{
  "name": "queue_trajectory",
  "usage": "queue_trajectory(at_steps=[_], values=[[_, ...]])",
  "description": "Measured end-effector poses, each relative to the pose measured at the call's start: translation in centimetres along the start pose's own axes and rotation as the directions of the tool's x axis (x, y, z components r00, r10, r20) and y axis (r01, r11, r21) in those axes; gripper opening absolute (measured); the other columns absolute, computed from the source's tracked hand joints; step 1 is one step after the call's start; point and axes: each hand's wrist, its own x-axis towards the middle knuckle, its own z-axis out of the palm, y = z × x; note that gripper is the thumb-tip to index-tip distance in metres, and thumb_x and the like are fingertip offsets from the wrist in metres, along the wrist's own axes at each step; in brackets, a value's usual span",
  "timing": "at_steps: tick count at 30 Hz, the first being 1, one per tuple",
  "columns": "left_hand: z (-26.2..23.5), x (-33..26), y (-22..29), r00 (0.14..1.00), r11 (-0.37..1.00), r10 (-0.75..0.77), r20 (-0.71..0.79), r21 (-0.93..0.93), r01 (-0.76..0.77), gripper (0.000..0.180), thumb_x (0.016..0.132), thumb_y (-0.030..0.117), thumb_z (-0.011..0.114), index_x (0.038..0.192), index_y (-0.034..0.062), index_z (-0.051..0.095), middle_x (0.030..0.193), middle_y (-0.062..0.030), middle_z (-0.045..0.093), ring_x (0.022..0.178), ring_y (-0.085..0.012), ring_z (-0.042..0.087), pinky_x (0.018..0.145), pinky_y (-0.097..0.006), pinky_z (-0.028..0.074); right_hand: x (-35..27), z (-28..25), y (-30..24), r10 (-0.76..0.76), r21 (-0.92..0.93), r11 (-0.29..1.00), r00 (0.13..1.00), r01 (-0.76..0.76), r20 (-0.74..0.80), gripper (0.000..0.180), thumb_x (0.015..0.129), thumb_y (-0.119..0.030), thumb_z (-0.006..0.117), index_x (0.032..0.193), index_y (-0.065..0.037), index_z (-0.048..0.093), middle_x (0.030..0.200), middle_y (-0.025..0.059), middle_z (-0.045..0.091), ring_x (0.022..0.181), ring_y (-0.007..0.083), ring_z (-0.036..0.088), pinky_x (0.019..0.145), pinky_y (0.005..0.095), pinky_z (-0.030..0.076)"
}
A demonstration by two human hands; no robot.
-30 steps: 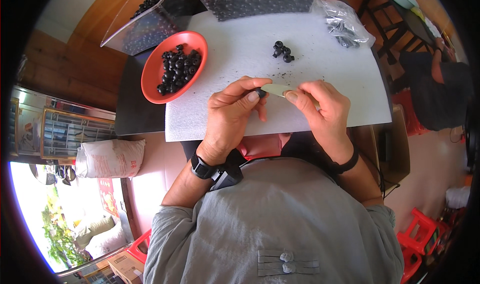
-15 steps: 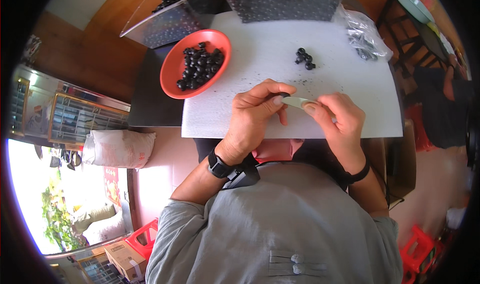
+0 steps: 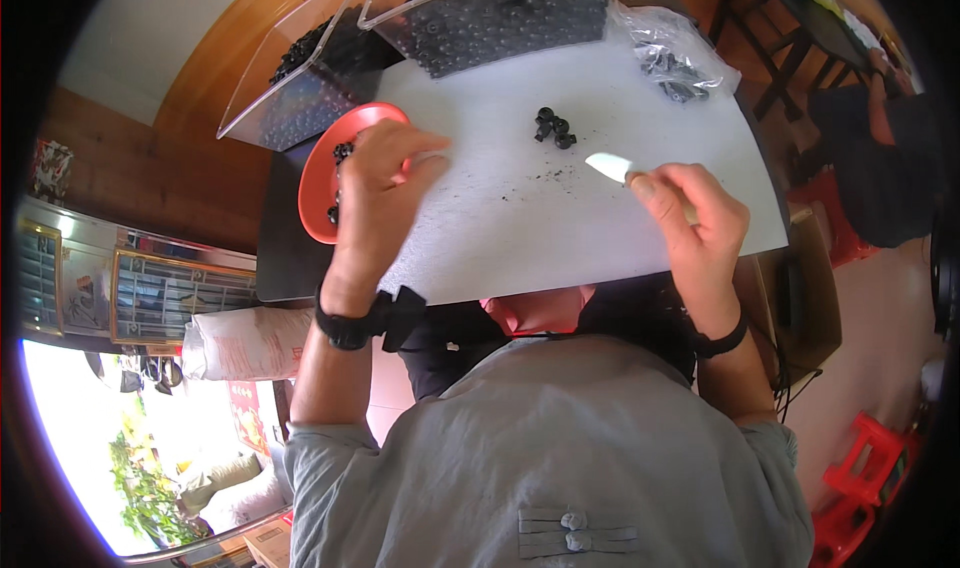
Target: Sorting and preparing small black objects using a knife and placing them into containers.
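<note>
My left hand (image 3: 380, 198) hovers over the right side of the orange-red bowl (image 3: 318, 173), its thumb and forefinger apart and nothing seen between them. It covers much of the small round black pieces (image 3: 342, 152) in the bowl. My right hand (image 3: 695, 233) grips a small knife (image 3: 609, 166) above the right part of the white tabletop, the pale blade pointing left. Beyond the blade lies a little cluster of shiny black pieces (image 3: 553, 128), with dark crumbs scattered nearer to me. What exactly the pieces are I cannot tell.
Two clear bins, one at the back (image 3: 500, 38) and one at the back left (image 3: 300, 88), hold many black pieces. A clear plastic bag (image 3: 675, 58) with dark contents rests at the far right of the white board (image 3: 460, 258). Another person's dark clothing (image 3: 870, 168) shows at the right.
My left hand has left the knife and moved left to the bowl, its fingers parting; the dark piece is no longer seen in it. My right hand has shifted slightly right with the knife.
</note>
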Motion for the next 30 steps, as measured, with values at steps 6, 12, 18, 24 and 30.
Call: queue_trajectory(at_steps=[6, 12, 18, 24, 30], values=[[6.8, 5.4, 0.0, 0.96, 0.982, 0.157, 0.232, 0.064, -0.176, 0.015, 0.083, 0.006, 0.079, 0.095, -0.0015, 0.075, 0.086, -0.0077, 0.065, 0.08, -0.0162, 0.06, 0.073, -0.031, 0.05, -0.1, -0.4, 1.0, 0.044, 0.054, 0.998, 0.998, -0.042, -0.039, 0.019, 0.091, -0.013, 0.08, 0.089, 0.002, 0.07, 0.075, 0.008, 0.068, 0.064, 0.0159, 0.062, 0.058, 0.0291, 0.047], [9.2, 6.3, -0.9, 0.949, 0.979, -0.025, 0.314, 0.201, -0.041, 0.022, 0.081, 0.012, 0.082, 0.095, -0.003, 0.075, 0.086, -0.011, 0.066, 0.079, -0.0183, 0.061, 0.072, -0.033, 0.051, -0.1, -0.4, 1.4, -0.003, 0.036, 0.999, 0.998, 0.005, -0.056, 0.018, 0.09, -0.014, 0.08, 0.087, 0.0, 0.07, 0.073, 0.0065, 0.067, 0.063, 0.0176, 0.061, 0.057, 0.0301, 0.047], [9.4, 6.3, -0.1, 0.949, 0.986, 0.052, 0.311, 0.134, -0.097, 0.021, 0.084, 0.011, 0.08, 0.099, -0.0022, 0.075, 0.089, -0.0106, 0.068, 0.08, -0.0181, 0.063, 0.074, -0.032, 0.051, -0.1, -0.3, 1.8, -0.072, -0.052, 0.996, 0.995, 0.069, -0.062, 0.017, 0.089, -0.016, 0.081, 0.088, -0.003, 0.071, 0.074, 0.007, 0.067, 0.063, 0.0203, 0.061, 0.057, 0.0321, 0.048], [7.8, 5.1, -0.4, 0.951, 0.997, 0.079, 0.299, 0.0, -0.083, 0.02, 0.087, 0.01, 0.077, 0.104, -0.0005, 0.075, 0.09, -0.0081, 0.069, 0.079, -0.0155, 0.063, 0.071, -0.03, 0.051, -0.1, -0.1, 1.4, -0.07, -0.061, 0.996, 0.996, 0.067, -0.051, 0.017, 0.089, -0.016, 0.08, 0.087, -0.003, 0.071, 0.074, 0.0066, 0.067, 0.063, 0.0206, 0.062, 0.058, 0.0321, 0.048], [3.8, -0.2, 1.8, 0.911, 0.853, -0.18, 0.372, -0.403, 0.333, 0.019, 0.094, 0.006, 0.071, 0.111, -0.0019, 0.072, 0.095, -0.0065, 0.069, 0.077, -0.0118, 0.061, 0.066, -0.025, 0.049, -0.2, 0.2, 1.1, -0.089, -0.062, 0.994, 0.995, 0.086, -0.043, 0.015, 0.088, -0.013, 0.081, 0.087, -0.003, 0.07, 0.073, 0.0065, 0.067, 0.063, 0.0195, 0.061, 0.056, 0.0318, 0.047]])
